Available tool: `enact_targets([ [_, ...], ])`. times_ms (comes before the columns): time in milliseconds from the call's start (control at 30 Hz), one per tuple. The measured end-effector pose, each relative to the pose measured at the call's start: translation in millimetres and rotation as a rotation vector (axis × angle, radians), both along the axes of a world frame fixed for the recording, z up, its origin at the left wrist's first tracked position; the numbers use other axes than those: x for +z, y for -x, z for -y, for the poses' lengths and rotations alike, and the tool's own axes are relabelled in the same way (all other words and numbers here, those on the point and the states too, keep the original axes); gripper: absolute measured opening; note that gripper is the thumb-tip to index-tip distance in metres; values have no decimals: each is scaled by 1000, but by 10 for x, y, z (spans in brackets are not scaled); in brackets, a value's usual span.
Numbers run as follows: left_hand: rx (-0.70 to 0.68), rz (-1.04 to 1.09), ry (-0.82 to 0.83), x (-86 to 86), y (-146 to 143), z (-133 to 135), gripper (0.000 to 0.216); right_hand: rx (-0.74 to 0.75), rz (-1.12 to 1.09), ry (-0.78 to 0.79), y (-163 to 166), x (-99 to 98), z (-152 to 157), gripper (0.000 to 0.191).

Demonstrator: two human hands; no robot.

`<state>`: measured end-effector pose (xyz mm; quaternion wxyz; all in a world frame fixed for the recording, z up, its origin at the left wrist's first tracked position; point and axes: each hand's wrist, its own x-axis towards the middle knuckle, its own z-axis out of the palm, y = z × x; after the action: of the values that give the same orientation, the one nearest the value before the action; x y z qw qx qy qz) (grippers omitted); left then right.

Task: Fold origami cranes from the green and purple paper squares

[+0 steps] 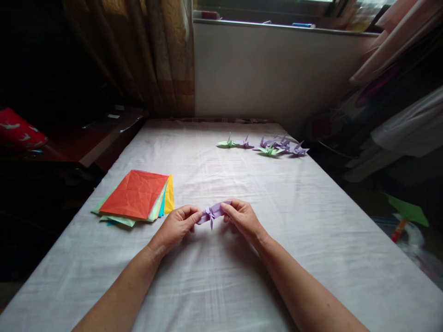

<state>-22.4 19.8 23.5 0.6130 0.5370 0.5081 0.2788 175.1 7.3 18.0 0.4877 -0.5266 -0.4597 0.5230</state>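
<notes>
Between my two hands is a purple paper crane (210, 213), its wings spread out to the sides. The thumb and fingers of my left hand (180, 223) pinch the left wing. On the other side, my right hand (241, 216) pinches the tip of the right wing. A narrow folded point of the crane hangs toward me in the middle. Both hands are just above the cloth-covered table, and the fingers beneath the wings are partly hidden.
A stack of coloured paper squares (134, 196), red on top, lies at the left. Several purple cranes (284, 145) and green cranes (229, 142) stand at the far right of the table (311, 240). Hanging clothes (408, 124) crowd the right side; a curtain (166, 60) hangs behind.
</notes>
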Motion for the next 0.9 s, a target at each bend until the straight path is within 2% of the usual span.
enact_targets([
  [167, 38, 60, 64, 6, 51, -2, 52, 43, -87, 16, 76, -20, 20, 26],
  [300, 51, 124, 111, -8, 60, 1, 51, -8, -140, 33, 82, -76, 12, 31],
  [467, 91, 88, 82, -12, 34, 3, 54, -59, -103, 44, 26, -74, 5, 35],
  [600, 114, 88, 46, -15, 27, 2, 54, -62, -46, 13, -1, -47, 2, 31],
  [733, 113, 85, 28, -31, 28, -2, 54, -48, 38, -29, -1, -112, 3, 25],
  [900, 67, 0, -58, -52, 1, 16, 51, 13, 341, -196, -13, -172, 49, 22],
])
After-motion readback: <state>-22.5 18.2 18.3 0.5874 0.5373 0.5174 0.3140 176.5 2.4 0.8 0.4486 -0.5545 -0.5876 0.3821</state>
